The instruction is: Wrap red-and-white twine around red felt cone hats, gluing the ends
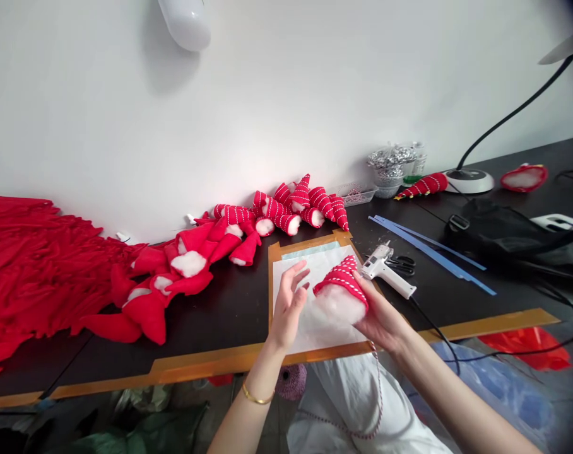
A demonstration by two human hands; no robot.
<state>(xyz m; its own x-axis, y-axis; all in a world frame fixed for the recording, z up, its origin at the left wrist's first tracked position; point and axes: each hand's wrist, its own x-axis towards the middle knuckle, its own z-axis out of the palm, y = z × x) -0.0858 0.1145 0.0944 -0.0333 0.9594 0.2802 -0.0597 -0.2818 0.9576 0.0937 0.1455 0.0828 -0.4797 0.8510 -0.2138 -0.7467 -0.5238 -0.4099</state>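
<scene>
My right hand (378, 312) is wrapped round the side of a small red cone-shaped hat (344, 274) trimmed with red-and-white cord. White stuffing (339, 305) bulges from its wide end, which faces me. To the left of the hat, my left hand (290, 309) is held up with fingers apart, touching nothing. Both hands are over a white sheet (310, 328) taped to the black table. From the hat, a red-and-white cord (377, 391) hangs down past the table edge over my lap.
A white glue gun (389, 271) and black scissors (402, 265) lie right of the sheet. Blue strips (433, 252) are farther right. Cord-wrapped cones (286, 208) and plain red stuffed cones (187, 258) lie left and behind, beside piled red fabric (54, 265). A desk lamp (471, 181) stands back right.
</scene>
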